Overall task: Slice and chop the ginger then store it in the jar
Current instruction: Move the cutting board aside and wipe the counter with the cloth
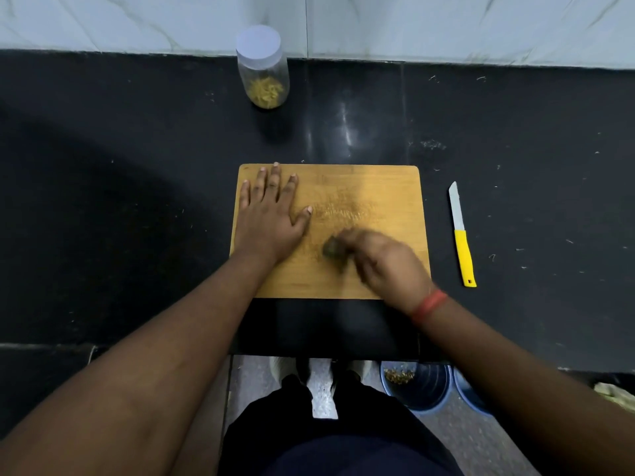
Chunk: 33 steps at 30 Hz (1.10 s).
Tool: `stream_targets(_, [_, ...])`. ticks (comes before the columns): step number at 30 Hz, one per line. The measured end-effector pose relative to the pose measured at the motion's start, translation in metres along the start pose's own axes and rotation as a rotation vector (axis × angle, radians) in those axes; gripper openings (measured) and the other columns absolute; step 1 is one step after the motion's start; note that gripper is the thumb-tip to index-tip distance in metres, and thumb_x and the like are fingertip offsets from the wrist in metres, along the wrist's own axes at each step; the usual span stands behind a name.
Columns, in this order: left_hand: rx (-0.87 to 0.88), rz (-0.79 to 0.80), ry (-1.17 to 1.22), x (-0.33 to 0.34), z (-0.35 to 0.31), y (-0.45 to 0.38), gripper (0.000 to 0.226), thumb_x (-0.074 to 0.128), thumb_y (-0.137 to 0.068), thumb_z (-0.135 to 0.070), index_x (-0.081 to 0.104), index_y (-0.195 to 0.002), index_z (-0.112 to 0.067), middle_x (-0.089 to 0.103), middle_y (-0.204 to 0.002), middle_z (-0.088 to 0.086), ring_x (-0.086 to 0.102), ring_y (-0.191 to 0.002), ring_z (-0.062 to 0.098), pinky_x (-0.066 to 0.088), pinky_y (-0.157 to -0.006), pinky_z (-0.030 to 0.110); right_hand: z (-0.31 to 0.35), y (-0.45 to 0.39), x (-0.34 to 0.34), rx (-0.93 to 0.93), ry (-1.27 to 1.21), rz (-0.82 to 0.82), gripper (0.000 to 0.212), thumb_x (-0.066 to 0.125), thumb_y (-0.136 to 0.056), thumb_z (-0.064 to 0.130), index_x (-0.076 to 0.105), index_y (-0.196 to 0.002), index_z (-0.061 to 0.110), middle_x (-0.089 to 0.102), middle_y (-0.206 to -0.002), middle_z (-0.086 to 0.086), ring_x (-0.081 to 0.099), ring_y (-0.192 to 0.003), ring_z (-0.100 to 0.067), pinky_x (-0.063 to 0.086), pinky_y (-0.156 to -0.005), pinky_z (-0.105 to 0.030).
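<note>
Already some chopped ginger sits in the closed jar [264, 68]. Right hand [381, 261] pinches a blurry ginger piece [334, 250] on the board [378, 187]; left hand [269, 214] lies flat, fingers spread. Cutting remains.

Left hand [271, 214] flat on wooden cutting board [378, 187], fingers spread and straight. Right hand [381, 262], blurred, curled round a dark piece of ginger [332, 250] near the board's middle; red band [429, 305] on that wrist. Yellow-handled knife [462, 235] on the black counter [137, 201], just right of the board. Lidded jar [263, 68] holding yellow shreds by the back wall. Blue bucket [419, 386] on the floor.
</note>
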State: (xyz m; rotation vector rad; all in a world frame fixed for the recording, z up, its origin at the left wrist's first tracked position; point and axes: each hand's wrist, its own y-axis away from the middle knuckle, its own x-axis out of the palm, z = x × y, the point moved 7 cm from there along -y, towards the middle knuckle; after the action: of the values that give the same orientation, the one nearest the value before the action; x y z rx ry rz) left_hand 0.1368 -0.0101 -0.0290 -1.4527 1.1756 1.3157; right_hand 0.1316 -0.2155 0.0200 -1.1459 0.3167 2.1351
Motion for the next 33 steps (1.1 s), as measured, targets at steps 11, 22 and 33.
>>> stream_targets(11, [0.004, -0.007, 0.01, -0.001, 0.0, -0.001, 0.072, 0.02, -0.098, -0.064, 0.02, -0.158, -0.023, 0.007, -0.167, 0.01, 0.004, -0.154, 0.028, 0.006, -0.124, 0.051, -0.01, -0.046, 0.015, 0.178, 0.203, -0.089, 0.055, 0.051, -0.088, -0.003, 0.054, -0.137, 0.023, 0.051, -0.144, 0.0, 0.044, -0.134, -0.015, 0.025, -0.116, -0.02])
stream_targets(22, [0.016, -0.017, 0.031, -0.001, 0.001, 0.0, 0.071, 0.02, -0.099, -0.063, 0.022, -0.157, -0.022, 0.009, -0.167, 0.011, 0.004, -0.154, 0.029, 0.006, -0.123, 0.053, -0.039, -0.059, -0.026, 0.357, 0.058, -0.249, 0.052, 0.047, -0.09, -0.006, 0.056, -0.136, 0.016, 0.052, -0.144, -0.002, 0.043, -0.137, -0.014, 0.026, -0.115, -0.019])
stream_targets(33, [0.028, -0.037, 0.01, 0.004, 0.002, -0.002, 0.072, 0.022, -0.098, -0.061, 0.025, -0.156, -0.019, 0.012, -0.166, 0.014, 0.007, -0.153, 0.031, 0.008, -0.122, 0.055, 0.044, 0.012, 0.05, 0.012, 0.089, 0.097, 0.051, 0.047, -0.086, -0.004, 0.062, -0.132, 0.013, 0.056, -0.14, -0.003, 0.037, -0.139, -0.011, 0.025, -0.117, -0.021])
